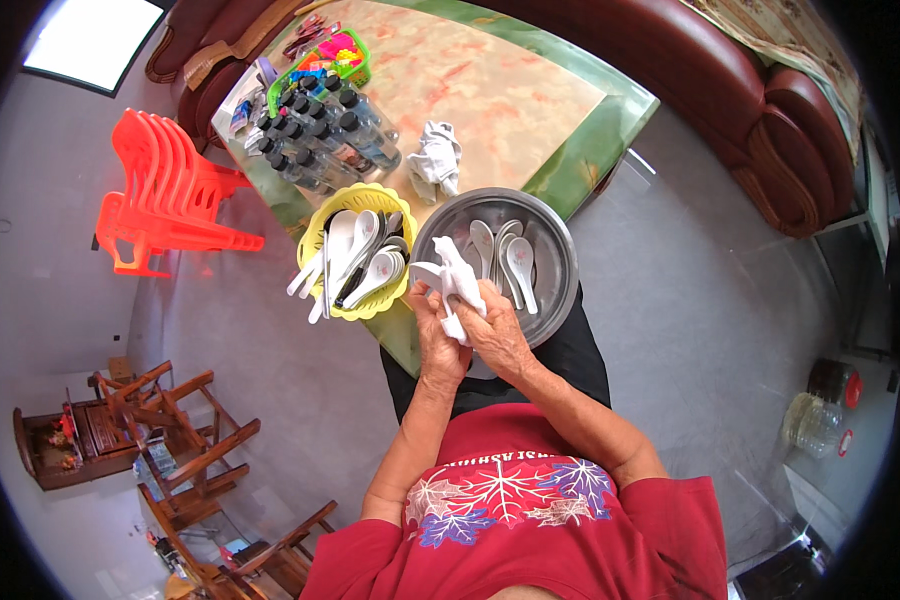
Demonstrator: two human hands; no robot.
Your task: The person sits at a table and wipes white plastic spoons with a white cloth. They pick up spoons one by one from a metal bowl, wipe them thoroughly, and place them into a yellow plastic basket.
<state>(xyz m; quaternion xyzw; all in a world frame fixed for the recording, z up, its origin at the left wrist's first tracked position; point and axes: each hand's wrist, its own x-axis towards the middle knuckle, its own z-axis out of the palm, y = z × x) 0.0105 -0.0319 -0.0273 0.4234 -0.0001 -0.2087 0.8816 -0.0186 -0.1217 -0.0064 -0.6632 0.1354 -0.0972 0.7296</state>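
So we've got both hands up over the near side of a steel bowl (pixel 567 285), busy with a white cloth (pixel 458 278). Our left hand (pixel 438 335) is curled pretty much closed on the cloth, and what looks like a white spoon (pixel 426 273) pokes out just above those fingertips. Its handle is hidden, so we can't tell which fingers actually have it. Our right hand (pixel 495 335) is bunched closed around the other side of the cloth, with hardly any gap between the two hands. Inside the steel bowl, just past the cloth, there's a small bunch of patterned spoons (pixel 519 262) lying side by side. Right next to it on the left is a yellow basket (pixel 375 307) with a wavy rim, loaded with white spoons (pixel 375 277), some handles sticking out over the edge. Further up the table (pixel 530 100) we've got a crumpled cloth (pixel 436 160), then a cluster of clear bottles (pixel 320 135) with black caps, and a green basket (pixel 362 72) of colourful bits behind those.
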